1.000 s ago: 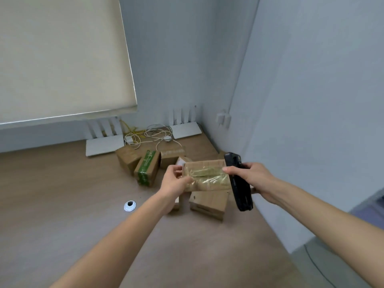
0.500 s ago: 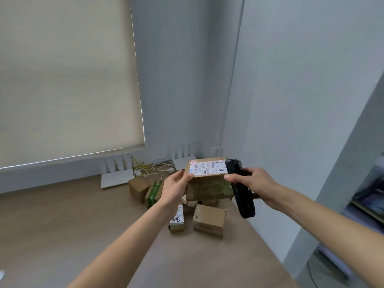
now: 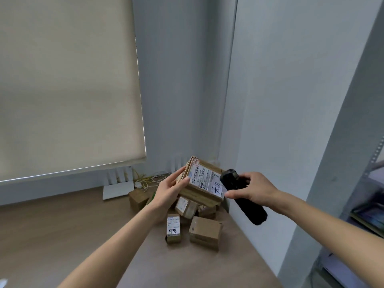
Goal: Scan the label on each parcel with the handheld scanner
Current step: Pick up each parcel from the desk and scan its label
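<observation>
Holding the parcel (image 3: pixel 202 183) up between both hands, we pinch its left edge in our left hand (image 3: pixel 169 189); our right hand (image 3: pixel 252 189) wraps the scanner (image 3: pixel 242 193) while a fingertip steadies the right corner. It seems light, stiff cardboard; gripping the edges keeps the label (image 3: pixel 204 179) uncovered.

We see a pale beige roller blind (image 3: pixel 68 84) drawn down over the window, up and left of our hands, daylight glowing through it. Plain grey-white walls (image 3: pixel 291 90) meet in a corner just beyond our hands. Under them runs a light brown wooden bench (image 3: pixel 52 229). Grey metal shelving (image 3: pixel 374 183) stands far right.
</observation>
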`<state>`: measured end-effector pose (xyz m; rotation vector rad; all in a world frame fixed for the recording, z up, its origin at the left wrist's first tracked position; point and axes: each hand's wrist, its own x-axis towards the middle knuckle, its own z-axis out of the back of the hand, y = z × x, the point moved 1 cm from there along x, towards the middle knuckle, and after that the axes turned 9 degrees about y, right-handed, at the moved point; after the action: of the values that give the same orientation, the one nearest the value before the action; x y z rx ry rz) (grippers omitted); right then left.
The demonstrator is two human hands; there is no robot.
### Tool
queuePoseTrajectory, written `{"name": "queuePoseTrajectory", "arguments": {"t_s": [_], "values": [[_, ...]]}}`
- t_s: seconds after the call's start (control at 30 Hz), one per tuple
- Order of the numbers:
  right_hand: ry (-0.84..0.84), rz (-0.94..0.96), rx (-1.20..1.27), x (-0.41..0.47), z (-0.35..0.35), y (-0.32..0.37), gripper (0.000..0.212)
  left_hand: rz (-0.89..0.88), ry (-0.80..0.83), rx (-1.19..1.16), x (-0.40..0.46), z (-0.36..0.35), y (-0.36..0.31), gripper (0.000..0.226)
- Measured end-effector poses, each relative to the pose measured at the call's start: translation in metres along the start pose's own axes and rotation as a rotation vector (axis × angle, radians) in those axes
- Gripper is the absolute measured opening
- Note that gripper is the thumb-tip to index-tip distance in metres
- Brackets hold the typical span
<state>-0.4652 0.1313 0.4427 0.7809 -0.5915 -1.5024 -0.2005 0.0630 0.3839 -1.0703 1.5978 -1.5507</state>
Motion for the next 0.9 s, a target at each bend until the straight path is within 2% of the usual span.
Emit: {"name": "queuePoseTrajectory", "arguments": {"t_s": [0.13,0.27,0.5,0.9], "values": [[0.007,-0.009,-0.427,-0.005,0.004,0.008,0.046,-0.014,-0.048,0.094,-0.006,0.008,0.001,0.05],[0.009,-0.024,-0.664,-0.007,-0.002,0.017,0.056,0.028,-0.098,0.167,-0.008,0.012,0.004,0.054],[0.024,-0.013,-0.781,-0.008,-0.01,0.026,0.06,0.071,-0.173,0.255,-0.011,0.015,0.006,0.05],[0.014,0.027,-0.832,-0.006,-0.013,0.029,0.065,0.094,-0.223,0.25,-0.019,0.015,0.011,0.052]]}}
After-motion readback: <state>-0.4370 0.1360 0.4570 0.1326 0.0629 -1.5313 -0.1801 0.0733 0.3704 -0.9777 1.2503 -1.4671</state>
